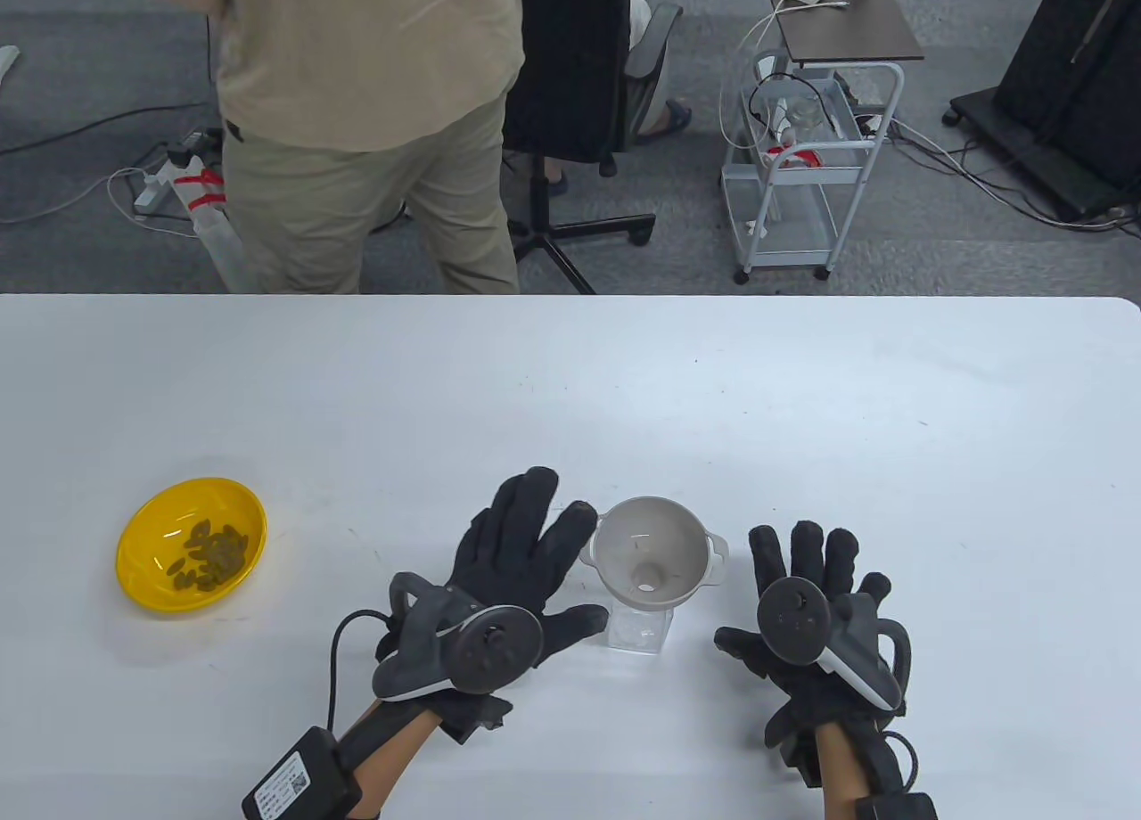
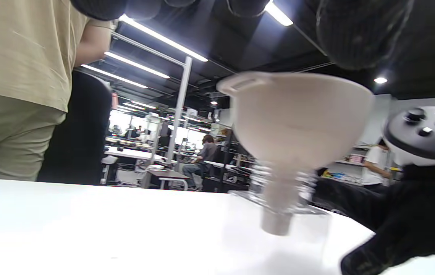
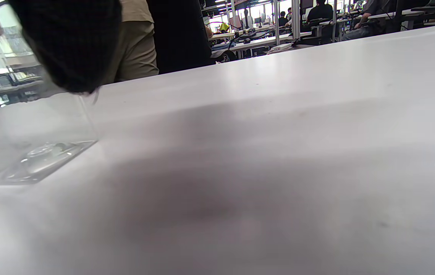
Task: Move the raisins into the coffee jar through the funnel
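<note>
A grey funnel (image 1: 649,556) stands with its spout in the mouth of a clear square coffee jar (image 1: 640,629) near the table's front middle. A yellow bowl (image 1: 151,535) holding raisins (image 1: 209,554) sits at the left. My left hand (image 1: 570,579) is spread open just left of the funnel, with a fingertip by its rim and the thumb by the jar. My right hand (image 1: 744,588) lies open and empty to the right of the jar. The left wrist view shows the funnel (image 2: 297,122) in the jar (image 2: 286,214). The jar's base shows in the right wrist view (image 3: 30,145).
The white table (image 1: 802,410) stretches far behind and to the right of the jar. A person in beige (image 1: 357,125) stands just beyond the far edge, with an office chair (image 1: 570,98) and a white cart (image 1: 802,169) behind.
</note>
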The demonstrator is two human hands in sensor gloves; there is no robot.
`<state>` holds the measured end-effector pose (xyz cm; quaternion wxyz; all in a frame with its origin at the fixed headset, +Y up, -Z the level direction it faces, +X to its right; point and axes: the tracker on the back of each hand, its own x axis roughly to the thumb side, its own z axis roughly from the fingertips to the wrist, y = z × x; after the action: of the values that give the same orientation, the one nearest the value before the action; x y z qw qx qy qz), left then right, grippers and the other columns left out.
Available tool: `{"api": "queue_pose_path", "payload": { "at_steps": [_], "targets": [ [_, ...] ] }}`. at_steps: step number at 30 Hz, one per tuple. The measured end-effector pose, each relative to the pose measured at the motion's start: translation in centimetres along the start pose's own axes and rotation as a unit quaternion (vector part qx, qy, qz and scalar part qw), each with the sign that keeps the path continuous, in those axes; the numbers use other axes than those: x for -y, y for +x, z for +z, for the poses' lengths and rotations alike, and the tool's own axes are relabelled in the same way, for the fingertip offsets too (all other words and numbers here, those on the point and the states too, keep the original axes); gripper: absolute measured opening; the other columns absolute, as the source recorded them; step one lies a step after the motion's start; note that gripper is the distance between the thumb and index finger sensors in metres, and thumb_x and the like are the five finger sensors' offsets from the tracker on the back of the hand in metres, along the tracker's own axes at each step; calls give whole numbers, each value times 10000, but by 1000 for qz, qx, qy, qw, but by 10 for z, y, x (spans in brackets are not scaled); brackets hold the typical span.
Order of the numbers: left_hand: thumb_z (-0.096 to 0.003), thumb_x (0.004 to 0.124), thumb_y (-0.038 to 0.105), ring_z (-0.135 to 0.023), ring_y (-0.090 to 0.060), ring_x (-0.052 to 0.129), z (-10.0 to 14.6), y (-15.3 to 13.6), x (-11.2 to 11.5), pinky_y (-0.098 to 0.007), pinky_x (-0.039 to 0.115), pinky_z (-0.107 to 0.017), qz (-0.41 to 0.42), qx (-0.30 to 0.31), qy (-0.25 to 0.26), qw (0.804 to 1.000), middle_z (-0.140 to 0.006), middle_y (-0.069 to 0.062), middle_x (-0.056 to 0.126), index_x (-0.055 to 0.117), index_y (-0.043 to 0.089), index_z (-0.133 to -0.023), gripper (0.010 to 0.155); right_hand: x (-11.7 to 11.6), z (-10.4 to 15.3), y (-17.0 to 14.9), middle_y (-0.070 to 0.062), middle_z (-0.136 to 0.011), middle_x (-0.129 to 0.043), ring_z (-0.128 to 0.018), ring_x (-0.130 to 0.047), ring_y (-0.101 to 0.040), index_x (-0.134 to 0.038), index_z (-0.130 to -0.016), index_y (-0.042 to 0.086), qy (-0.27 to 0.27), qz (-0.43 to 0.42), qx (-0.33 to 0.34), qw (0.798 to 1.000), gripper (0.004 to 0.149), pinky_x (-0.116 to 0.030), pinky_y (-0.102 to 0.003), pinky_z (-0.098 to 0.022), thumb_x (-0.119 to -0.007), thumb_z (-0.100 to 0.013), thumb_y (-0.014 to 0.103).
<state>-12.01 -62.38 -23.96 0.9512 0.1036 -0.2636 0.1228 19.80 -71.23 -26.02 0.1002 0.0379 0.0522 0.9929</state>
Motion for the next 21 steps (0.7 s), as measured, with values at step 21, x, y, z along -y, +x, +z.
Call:
{"api": "queue_pose_path", "payload": {
  "at_steps": [21],
  "targets": [
    [-595,698,612,-1127,-529,510,106,-247,6,-645,545,-755,-124,-471,-127,864,-1279,-279,357,275,198,-1215,857,1,-1,-2,-324,-1153,2,-998,13,-630,-32,-1128,190,8,-2,-9,1000,1082,-161,-855,-637,-810,-499,603]
  ]
}}
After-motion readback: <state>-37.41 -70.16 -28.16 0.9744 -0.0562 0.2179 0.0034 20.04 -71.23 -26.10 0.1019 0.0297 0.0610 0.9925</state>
